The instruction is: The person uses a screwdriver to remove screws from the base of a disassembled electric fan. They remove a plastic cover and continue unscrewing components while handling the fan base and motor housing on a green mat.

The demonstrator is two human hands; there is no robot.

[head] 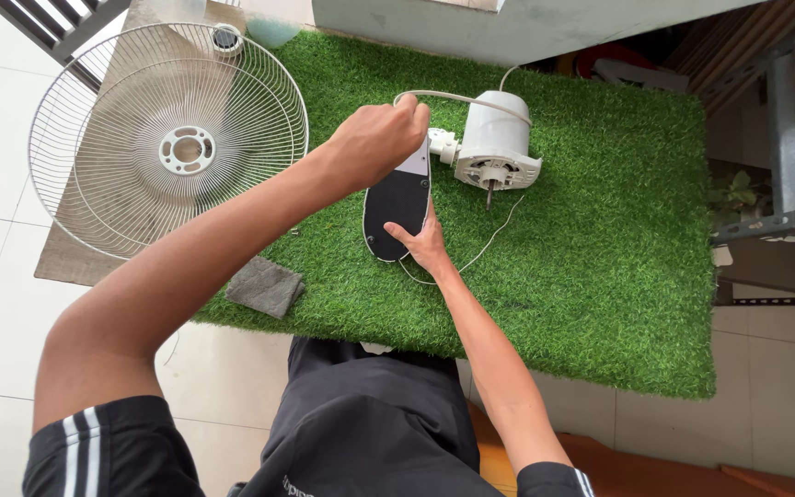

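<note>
Left hand (377, 140) grips the dark oval panel's (398, 204) top edge; right hand (425, 245) steadies its lower edge, fingers spread, beside the white motor (494, 143); open green turf (600, 248) rightward.

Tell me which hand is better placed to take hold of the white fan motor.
Probably the right hand: it only rests open on the dark panel, just below the fan motor. The left hand is fisted at the panel's top end.

The fan base (397, 210) is a flat oval piece, black underside up with a white rim, lying on the green turf. It's just beside the white motor (497, 143), whose bare shaft points toward the person.
</note>
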